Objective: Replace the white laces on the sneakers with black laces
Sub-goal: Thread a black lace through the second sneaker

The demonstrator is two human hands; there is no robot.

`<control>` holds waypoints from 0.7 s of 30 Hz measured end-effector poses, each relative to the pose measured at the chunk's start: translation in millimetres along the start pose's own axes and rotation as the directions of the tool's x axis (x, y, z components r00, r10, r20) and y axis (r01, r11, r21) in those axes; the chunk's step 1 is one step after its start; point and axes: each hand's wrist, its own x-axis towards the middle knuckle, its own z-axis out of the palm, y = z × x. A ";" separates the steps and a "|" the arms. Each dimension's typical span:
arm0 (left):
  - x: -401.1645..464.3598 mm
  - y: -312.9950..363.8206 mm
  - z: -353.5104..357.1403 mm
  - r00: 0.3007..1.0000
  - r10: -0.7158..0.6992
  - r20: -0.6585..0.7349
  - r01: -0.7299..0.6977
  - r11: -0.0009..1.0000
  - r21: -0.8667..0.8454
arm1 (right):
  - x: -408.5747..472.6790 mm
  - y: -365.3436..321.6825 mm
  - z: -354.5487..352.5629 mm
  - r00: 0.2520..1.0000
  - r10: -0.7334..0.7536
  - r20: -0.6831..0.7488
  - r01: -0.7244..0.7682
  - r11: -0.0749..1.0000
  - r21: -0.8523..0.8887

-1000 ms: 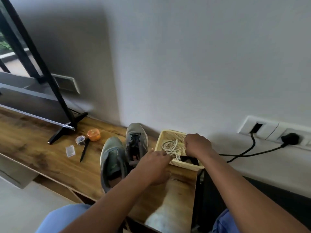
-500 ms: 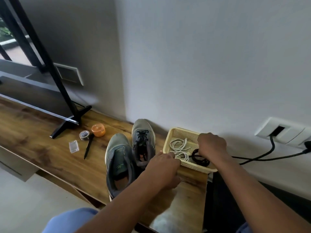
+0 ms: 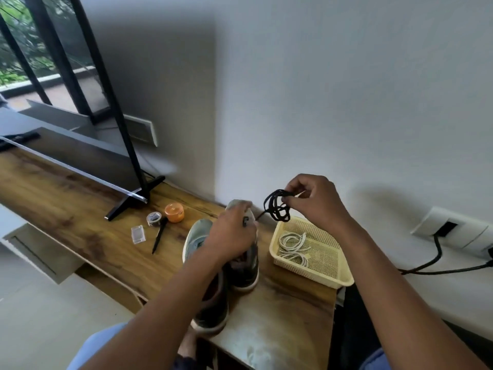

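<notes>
Head view: right hand (image 3: 317, 201) pinches the coiled black lace (image 3: 277, 205) above the basket (image 3: 338, 279); left hand (image 3: 230, 237) pinches its free end over the sneakers (image 3: 210, 313), left of the coil.

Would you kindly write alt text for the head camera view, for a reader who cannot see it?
A person's right hand holds a coiled black lace above a yellow basket containing white laces, while the left hand pinches one end of it over a pair of grey sneakers on a wooden shelf.
</notes>
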 end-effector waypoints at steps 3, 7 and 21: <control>-1.1 -18.1 -18.7 0.997 -0.080 -0.003 0.078 0.985 -0.153 | 3.0 -16.0 22.9 0.998 -0.004 0.063 -0.012 0.967 0.254; -2.7 -40.6 -38.6 0.995 -0.102 -0.004 0.096 0.951 -0.292 | 4.4 -32.1 55.6 0.994 0.002 0.113 -0.053 0.892 0.448; -8.7 -109.9 -100.3 0.934 -0.286 -0.212 0.155 0.862 -0.483 | -2.3 -16.0 134.8 0.935 0.212 0.284 -0.338 0.773 0.537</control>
